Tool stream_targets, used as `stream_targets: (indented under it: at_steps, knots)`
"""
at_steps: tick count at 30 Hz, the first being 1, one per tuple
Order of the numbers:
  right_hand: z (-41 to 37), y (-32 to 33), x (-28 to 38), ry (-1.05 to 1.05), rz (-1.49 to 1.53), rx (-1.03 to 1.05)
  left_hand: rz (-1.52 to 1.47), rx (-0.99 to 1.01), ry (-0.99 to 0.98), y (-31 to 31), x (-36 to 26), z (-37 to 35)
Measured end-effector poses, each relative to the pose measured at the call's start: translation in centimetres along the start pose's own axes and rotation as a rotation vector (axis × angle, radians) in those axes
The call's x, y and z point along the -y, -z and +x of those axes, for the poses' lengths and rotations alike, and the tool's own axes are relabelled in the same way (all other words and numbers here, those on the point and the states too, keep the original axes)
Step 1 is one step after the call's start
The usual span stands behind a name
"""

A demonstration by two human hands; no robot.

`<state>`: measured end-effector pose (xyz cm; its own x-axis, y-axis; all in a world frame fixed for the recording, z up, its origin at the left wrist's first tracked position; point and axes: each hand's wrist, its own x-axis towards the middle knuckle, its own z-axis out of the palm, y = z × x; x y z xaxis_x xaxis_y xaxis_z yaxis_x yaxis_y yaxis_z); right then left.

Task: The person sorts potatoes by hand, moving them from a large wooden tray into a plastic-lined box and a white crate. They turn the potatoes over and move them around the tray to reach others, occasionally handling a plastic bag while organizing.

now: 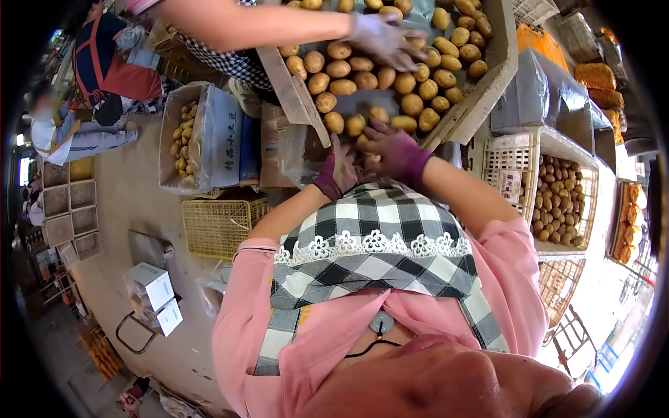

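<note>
A wooden-sided sorting tray holds many potatoes and narrows toward me into an opening. At that opening my left hand, in a purple-grey glove, has its fingers pointing up and apart beside the left edge. My right hand, in a matching glove, reaches over the opening with fingers spread, touching potatoes at the lip. Some potatoes there are blurred. What lies beneath my palms is hidden. Across the tray, a co-worker's gloved hand stretches over the potatoes, smeared by motion.
On the left, a lined blue box of potatoes stands above a yellow crate. To the right, a white crate holds smaller potatoes. White cartons sit on the floor. Other people are at upper left.
</note>
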<state>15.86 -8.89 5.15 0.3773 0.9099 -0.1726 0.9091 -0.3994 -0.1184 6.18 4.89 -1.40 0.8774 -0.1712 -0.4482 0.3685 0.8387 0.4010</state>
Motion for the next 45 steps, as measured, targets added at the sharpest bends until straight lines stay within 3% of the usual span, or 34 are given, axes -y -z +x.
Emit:
stream_targets:
  at_steps: [2,3,4,5,7,10,13,14,15,16,17,18,19,21,22,25,27,28,29,30,31,33,34,37,39,44,45]
  knots:
    - [1.1,4.7,-0.3,-0.196,0.21,-0.054,-0.115,-0.028,0.049,-0.4,0.3,-0.2]
    - [2.4,5.1,-0.2,-0.195,-0.007,-0.496,-0.122,-0.06,0.052,-0.4,0.6,0.1]
    - [4.5,6.5,-1.3,-0.016,-0.033,-0.617,-0.127,-0.088,0.05,-0.3,0.8,0.6]
    - [6.5,6.2,-1.0,-0.059,-0.121,-0.585,-0.137,-0.117,0.044,-0.4,1.0,0.9]
    - [8.5,4.9,0.6,-0.114,-0.18,-0.289,-0.186,-0.101,0.052,-0.5,1.0,1.0]
    - [7.1,-1.8,-0.5,0.083,-0.218,-0.526,-0.14,-0.093,0.026,-0.1,1.0,0.9]
    - [-0.4,1.7,-1.8,0.157,0.052,-0.122,-0.156,-0.057,0.038,0.8,0.6,0.4]
    - [-1.3,4.0,-3.7,-0.098,0.479,0.141,-0.182,-0.048,0.069,0.7,0.5,0.1]
    - [-2.2,7.5,-4.2,-0.436,0.615,0.037,-0.145,-0.034,0.039,0.5,0.5,-0.3]
    - [-2.2,10.0,-5.2,-0.586,0.467,-0.18,-0.101,-0.017,0.009,0.2,0.3,-0.7]
    - [-0.9,6.5,-11.9,-0.285,0.346,-0.764,-0.053,0.0,-0.02,0.0,0.2,-0.8]
    - [-0.7,7.4,-14.2,-0.434,0.178,-0.909,-0.095,0.017,0.006,0.3,0.3,-0.6]
    - [0.1,6.7,-15.2,-0.839,0.341,-0.81,-0.101,0.007,0.025,0.1,0.3,-0.6]
    - [4.1,4.2,-14.1,-1.232,0.289,-0.53,-0.114,-0.013,0.067,-0.4,0.4,-0.7]
    - [5.1,4.1,-11.9,-1.16,0.23,-0.506,-0.055,0.029,0.064,0.2,0.7,-0.3]
    - [6.6,3.0,-3.6,-0.848,0.139,-0.421,-0.248,0.058,0.229,0.8,1.0,1.4]
    - [5.2,1.4,-0.2,-0.526,0.155,-0.211,-0.306,0.109,0.211,0.9,2.0,2.6]
    - [3.5,2.4,0.9,-0.359,0.406,-0.112,-0.278,0.113,0.2,0.3,1.8,2.4]
    - [2.8,0.5,-0.9,-0.137,0.379,-0.418,-0.253,0.115,0.186,0.2,1.8,2.3]
    - [1.4,1.2,-1.7,-0.286,0.64,-0.507,-0.322,0.096,0.252,1.6,2.1,3.1]
    - [0.0,2.5,-2.5,-0.439,0.902,-0.589,-0.24,0.068,0.136,1.1,2.2,2.6]
    - [-2.3,3.6,-4.3,-0.393,0.524,-0.707,-0.535,0.001,0.307,1.5,1.7,2.9]
    - [-3.1,4.0,-4.7,-0.345,0.347,-0.745,-0.514,0.011,0.297,1.6,1.8,2.9]
    - [-1.2,2.4,-1.3,-0.379,0.171,0.066,-0.418,0.053,0.245,1.3,2.0,2.8]
    - [2.0,0.7,0.2,-0.52,0.162,0.022,-0.339,0.079,0.163,1.3,2.3,2.8]
    - [4.5,-3.4,-1.0,-0.549,0.005,-0.18,-0.164,-0.475,0.0,0.4,1.2,2.9]
    - [4.6,-3.1,-0.9,-0.572,0.014,-0.184,-0.091,-0.413,-0.024,0.5,1.1,2.5]
